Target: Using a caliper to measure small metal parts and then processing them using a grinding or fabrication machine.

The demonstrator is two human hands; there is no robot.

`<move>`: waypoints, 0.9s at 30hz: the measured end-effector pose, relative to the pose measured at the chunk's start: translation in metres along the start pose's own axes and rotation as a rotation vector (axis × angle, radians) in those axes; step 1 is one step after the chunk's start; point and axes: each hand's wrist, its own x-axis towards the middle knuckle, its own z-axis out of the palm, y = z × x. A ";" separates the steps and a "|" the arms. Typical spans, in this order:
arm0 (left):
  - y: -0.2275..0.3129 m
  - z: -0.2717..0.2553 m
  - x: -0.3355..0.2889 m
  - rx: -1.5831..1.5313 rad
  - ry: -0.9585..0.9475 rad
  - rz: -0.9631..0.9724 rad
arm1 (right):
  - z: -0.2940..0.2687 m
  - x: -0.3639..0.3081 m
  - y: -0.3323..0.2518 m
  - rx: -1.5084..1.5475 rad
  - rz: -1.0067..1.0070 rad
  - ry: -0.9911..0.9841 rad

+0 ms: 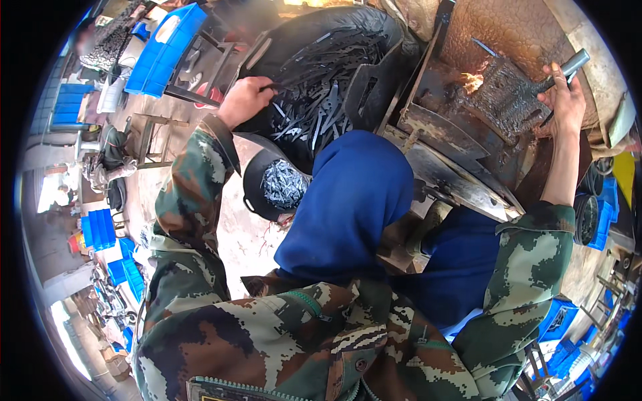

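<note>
At the rim of a big black tub [251, 63], my left hand [246, 100] is closed, its fingertips pinched beside a thin dark strip. Long, thin dark metal strips [328, 57] lie heaped in the tub, with shorter, shinier pieces toward its near side. My right hand [564, 103] is wrapped round a grey cylindrical metal handle [576, 61] at the far right. The handle slants up to the right above a greasy, dark machine bed [505, 93]. A narrow metal strip [484, 47] rests at the far side of that bed.
A black bucket [253, 194] of small silvery scraps [284, 184] stands by my knee. Sloping metal plates [461, 174] edge the machine. A blue tray [167, 50] sits on a stand at far left, near another person [110, 50]. Blue crates [99, 229] stand farther left.
</note>
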 end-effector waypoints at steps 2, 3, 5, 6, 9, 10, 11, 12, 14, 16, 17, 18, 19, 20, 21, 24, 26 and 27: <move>0.000 0.015 0.003 0.272 0.020 0.188 | 0.002 0.000 0.004 0.007 0.010 0.016; 0.005 0.020 -0.001 0.340 0.023 0.168 | 0.002 0.002 0.011 0.009 0.015 -0.001; 0.013 0.025 -0.002 0.405 0.029 0.154 | 0.001 0.002 0.013 0.006 0.017 -0.012; 0.018 0.024 0.000 0.529 0.000 0.184 | -0.001 0.002 0.010 0.009 0.006 0.003; 0.024 0.030 0.007 0.729 -0.029 0.281 | -0.007 0.002 0.006 -0.004 -0.004 0.015; 0.024 0.032 0.008 0.807 -0.029 0.343 | -0.007 0.003 0.005 -0.016 -0.003 0.007; 0.023 0.035 0.007 0.792 -0.068 0.346 | -0.006 0.002 0.005 -0.013 -0.003 0.006; 0.022 0.040 0.005 0.794 -0.069 0.344 | -0.004 0.001 0.006 -0.015 -0.001 0.011; 0.016 0.052 0.000 0.644 -0.103 0.255 | -0.002 -0.001 0.009 -0.016 0.002 0.016; 0.023 0.058 0.000 0.593 -0.117 0.233 | -0.004 0.001 0.012 -0.029 0.013 0.005; 0.024 0.060 0.000 0.540 -0.106 0.205 | -0.004 0.002 0.016 -0.032 0.019 0.008; 0.024 0.061 0.000 0.486 -0.096 0.176 | -0.003 0.002 0.020 -0.040 0.023 0.015; 0.028 0.046 -0.004 0.445 -0.077 0.153 | -0.004 0.002 0.010 -0.038 0.005 0.024; 0.024 0.036 -0.006 0.448 -0.061 0.154 | -0.005 0.003 0.000 -0.031 -0.009 0.026; 0.013 0.029 -0.004 0.373 -0.046 0.126 | -0.003 0.005 0.000 -0.045 -0.008 0.014; 0.011 0.012 0.005 0.107 -0.128 0.060 | 0.000 0.008 0.003 -0.056 -0.009 0.017; 0.042 0.008 -0.004 -0.347 -0.115 0.133 | -0.004 0.010 0.005 -0.051 -0.015 0.036; 0.070 -0.001 -0.009 -0.357 -0.134 0.063 | -0.008 0.011 0.004 -0.081 -0.008 0.040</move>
